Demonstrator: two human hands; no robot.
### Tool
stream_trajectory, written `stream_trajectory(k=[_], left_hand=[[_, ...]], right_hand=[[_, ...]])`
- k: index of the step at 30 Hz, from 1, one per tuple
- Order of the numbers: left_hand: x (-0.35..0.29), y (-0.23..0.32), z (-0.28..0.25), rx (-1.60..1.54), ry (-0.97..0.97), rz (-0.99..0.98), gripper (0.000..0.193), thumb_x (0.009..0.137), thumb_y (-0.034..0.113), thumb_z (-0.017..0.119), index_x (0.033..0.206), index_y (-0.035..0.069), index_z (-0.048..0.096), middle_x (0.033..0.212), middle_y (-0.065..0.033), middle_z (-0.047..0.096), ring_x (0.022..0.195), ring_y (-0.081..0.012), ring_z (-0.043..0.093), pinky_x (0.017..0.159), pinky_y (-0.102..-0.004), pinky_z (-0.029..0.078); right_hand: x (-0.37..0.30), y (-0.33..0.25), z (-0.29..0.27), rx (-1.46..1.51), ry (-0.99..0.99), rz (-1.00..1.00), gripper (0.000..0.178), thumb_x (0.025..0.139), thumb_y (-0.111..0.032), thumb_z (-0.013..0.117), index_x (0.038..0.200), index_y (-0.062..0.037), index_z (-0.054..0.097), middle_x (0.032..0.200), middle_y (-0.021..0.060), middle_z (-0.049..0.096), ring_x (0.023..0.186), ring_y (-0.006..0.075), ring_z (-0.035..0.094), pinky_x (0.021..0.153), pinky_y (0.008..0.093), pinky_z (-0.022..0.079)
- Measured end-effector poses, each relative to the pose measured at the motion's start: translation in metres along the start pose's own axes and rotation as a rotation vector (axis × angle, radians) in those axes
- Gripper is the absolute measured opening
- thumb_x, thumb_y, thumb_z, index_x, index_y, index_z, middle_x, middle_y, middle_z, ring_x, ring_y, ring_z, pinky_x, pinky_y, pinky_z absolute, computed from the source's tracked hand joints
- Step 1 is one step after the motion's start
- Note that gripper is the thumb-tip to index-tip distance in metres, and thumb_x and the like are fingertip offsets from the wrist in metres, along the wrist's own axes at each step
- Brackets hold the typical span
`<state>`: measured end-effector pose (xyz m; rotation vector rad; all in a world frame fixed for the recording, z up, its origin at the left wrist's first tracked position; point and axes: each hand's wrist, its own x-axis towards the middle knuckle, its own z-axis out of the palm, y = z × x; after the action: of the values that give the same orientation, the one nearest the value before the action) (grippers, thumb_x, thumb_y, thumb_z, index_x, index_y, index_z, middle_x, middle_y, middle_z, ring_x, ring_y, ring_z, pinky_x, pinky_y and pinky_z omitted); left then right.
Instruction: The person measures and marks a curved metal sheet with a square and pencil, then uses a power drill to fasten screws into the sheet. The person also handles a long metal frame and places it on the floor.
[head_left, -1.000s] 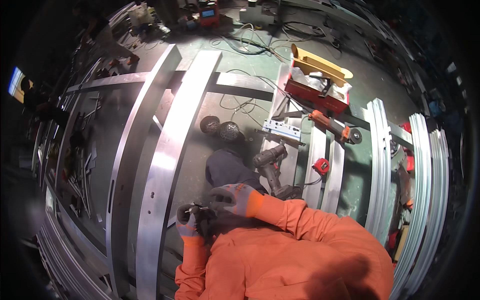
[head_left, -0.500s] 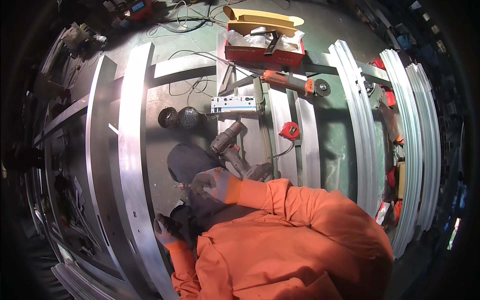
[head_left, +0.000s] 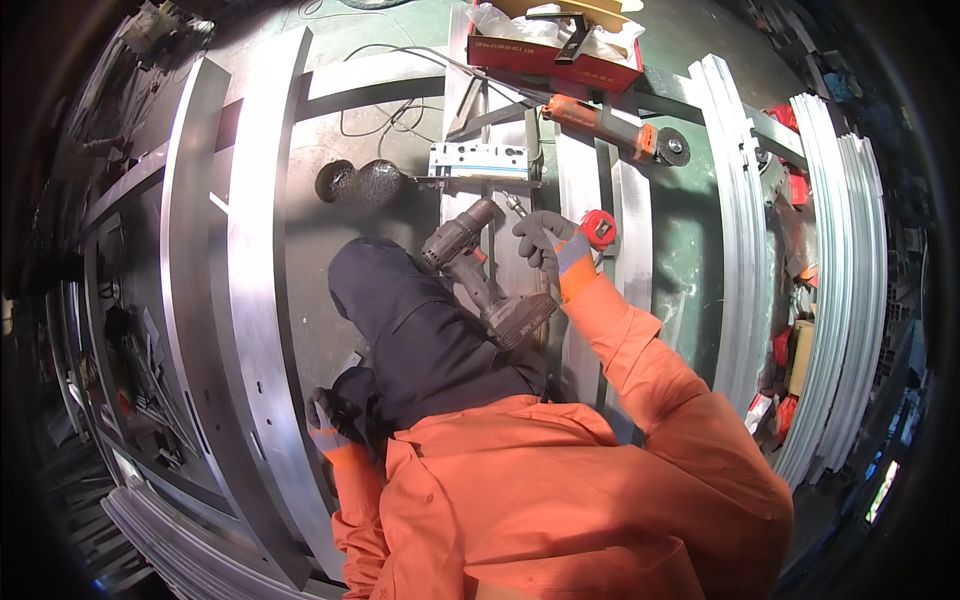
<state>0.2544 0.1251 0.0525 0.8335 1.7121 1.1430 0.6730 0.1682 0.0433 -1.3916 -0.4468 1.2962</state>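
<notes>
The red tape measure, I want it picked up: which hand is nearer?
Right. The right hand is touching the red tape measure; the left hand is far off, by the aluminium rail.

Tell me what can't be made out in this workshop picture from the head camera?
- Left gloved hand: in the head view, partly tucked behind the dark trouser knee; what its fingers touch is unclear.
- Red open toolbox: cut off by the top edge.
- Right gloved hand: near a red round tape measure; contact is too small to judge.
- Left rim clutter: too dark.
</notes>
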Motion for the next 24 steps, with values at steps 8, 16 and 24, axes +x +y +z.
stream_trajectory(k=[8,16,24], left_hand=[[0.007,-0.002,-0.006,-0.181,-0.025,-0.054,0.037,0.103,0.039,0.063,0.090,0.006,0.055,0.076,-0.0017,0.053,0.063,-0.0117,0.051,0.054,-0.0287,0.043],[0.002,-0.010,-0.023,0.466,-0.053,0.440,0.015,0.100,0.018,0.060,0.098,0.003,0.058,0.085,-0.0041,0.057,0.068,-0.0168,0.059,0.060,-0.0305,0.050],[0.004,-0.058,-0.025,-0.318,-0.023,-0.121,0.020,0.100,0.018,0.064,0.106,0.000,0.058,0.078,-0.0001,0.056,0.066,-0.0093,0.053,0.062,-0.0249,0.048]], right_hand=[[0.002,0.005,0.017,0.012,-0.063,0.010,0.017,0.096,-0.018,0.067,0.100,-0.0027,0.072,0.074,0.0040,0.064,0.059,0.0087,0.053,0.054,0.0215,0.041],[0.007,-0.004,0.094,-0.033,-0.271,-0.059,0.021,0.101,-0.021,0.062,0.101,-0.0030,0.071,0.076,0.0007,0.063,0.058,0.0058,0.052,0.051,0.0196,0.038],[0.039,0.009,0.198,0.110,-0.248,0.434,0.027,0.092,-0.034,0.070,0.099,-0.0074,0.068,0.072,-0.0039,0.055,0.054,0.0049,0.045,0.044,0.0202,0.031]])
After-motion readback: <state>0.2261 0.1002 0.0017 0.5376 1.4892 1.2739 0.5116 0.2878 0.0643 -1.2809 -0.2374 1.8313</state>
